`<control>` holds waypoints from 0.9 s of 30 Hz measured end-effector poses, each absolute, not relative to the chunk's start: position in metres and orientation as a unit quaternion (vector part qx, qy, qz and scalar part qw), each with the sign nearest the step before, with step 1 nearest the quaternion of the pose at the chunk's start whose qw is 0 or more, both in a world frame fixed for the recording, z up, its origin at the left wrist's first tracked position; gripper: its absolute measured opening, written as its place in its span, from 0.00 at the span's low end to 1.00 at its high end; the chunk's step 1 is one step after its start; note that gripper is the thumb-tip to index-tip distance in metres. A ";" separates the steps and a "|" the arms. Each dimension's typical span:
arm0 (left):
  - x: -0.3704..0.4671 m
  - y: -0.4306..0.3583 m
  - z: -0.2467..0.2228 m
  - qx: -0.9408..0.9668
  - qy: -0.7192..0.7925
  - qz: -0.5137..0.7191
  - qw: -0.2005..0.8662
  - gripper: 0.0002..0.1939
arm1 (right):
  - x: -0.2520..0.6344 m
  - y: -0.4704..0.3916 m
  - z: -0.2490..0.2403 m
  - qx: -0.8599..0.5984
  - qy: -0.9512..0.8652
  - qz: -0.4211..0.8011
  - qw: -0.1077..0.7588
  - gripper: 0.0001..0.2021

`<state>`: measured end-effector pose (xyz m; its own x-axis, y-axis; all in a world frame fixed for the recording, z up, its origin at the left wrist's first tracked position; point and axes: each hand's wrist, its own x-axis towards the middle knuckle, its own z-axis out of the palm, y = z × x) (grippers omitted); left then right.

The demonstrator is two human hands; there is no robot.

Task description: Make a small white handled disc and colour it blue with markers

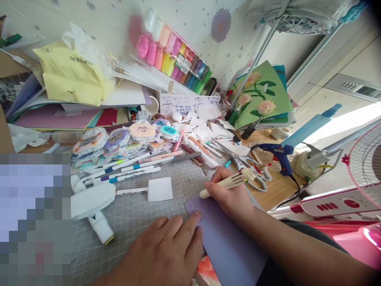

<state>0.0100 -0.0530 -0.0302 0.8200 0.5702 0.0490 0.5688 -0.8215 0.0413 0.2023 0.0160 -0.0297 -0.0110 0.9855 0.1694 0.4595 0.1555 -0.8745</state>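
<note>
Toward five o'clock, grips cream plastic pen (232,181) in right hand (233,195); near six, presses mostly unmarked lavender paper sheet (232,250) with extended fingers of left hand (166,246); seems barely begun.

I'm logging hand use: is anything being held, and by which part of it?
The right hand holds a cream pen near its lower end. The left hand rests at the purple paper's edge; no grip shows.

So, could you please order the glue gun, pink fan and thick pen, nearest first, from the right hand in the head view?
1. Thick pen: in the right hand.
2. Glue gun: right of the hand.
3. Pink fan: far right.
</note>
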 end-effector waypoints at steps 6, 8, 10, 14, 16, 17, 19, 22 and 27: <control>0.014 -0.053 -0.022 0.950 0.313 -0.004 0.016 0.20 | 0.202 0.016 -0.030 -0.565 -0.645 0.311 0.411 0.12; 0.014 -0.054 -0.021 0.950 0.313 -0.010 0.021 0.20 | 0.201 0.017 -0.030 -0.564 -0.645 0.309 0.412 0.13; 0.014 -0.053 -0.021 0.950 0.311 -0.012 0.027 0.20 | 0.202 0.017 -0.030 -0.567 -0.643 0.304 0.416 0.12; 0.013 -0.053 -0.023 0.949 0.314 -0.011 0.036 0.21 | 0.202 0.016 -0.030 -0.570 -0.641 0.298 0.418 0.13; 0.013 -0.053 -0.023 0.949 0.315 -0.002 0.034 0.20 | 0.201 0.016 -0.029 -0.569 -0.642 0.298 0.418 0.13; 0.013 -0.053 -0.023 0.949 0.314 0.002 0.032 0.20 | 0.201 0.016 -0.029 -0.568 -0.643 0.298 0.418 0.13; 0.013 -0.053 -0.023 0.950 0.311 0.005 0.029 0.20 | 0.201 0.016 -0.029 -0.565 -0.645 0.301 0.417 0.13; 0.013 -0.053 -0.021 0.950 0.311 -0.006 0.027 0.21 | 0.202 0.016 -0.030 -0.565 -0.644 0.302 0.418 0.13; 0.013 -0.052 -0.020 0.948 0.315 -0.007 0.033 0.20 | 0.202 0.017 -0.031 -0.570 -0.641 0.299 0.419 0.12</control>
<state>0.0135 -0.0521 -0.0202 0.8015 0.5971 -0.0340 0.5980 -0.7994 0.0585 0.2022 0.0169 -0.0307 0.0007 0.9806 0.1963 0.4794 0.1719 -0.8606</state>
